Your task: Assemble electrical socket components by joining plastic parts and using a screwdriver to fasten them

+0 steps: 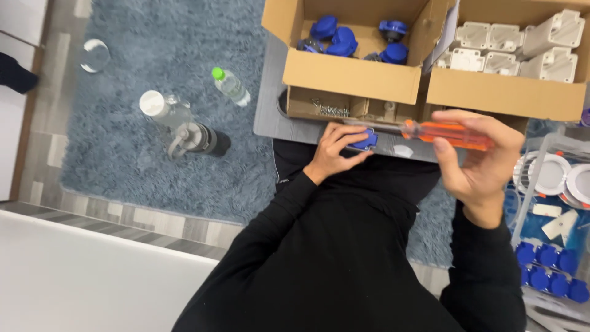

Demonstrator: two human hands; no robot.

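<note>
My left hand (pixel 335 150) pinches a blue cap (pixel 367 141); my right hand (pixel 476 154) grips an orange screwdriver (pixel 445 132). Above, cardboard boxes (pixel 350 77) hold blue caps and white housings (pixel 522 43).

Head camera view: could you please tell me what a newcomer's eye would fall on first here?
Most striking is the orange-handled screwdriver, gripped by the right hand at centre right, its shaft pointing at a small blue part that the left hand holds down on the grey board. Behind stand two open cardboard boxes, one with blue caps, one with white housings.
</note>
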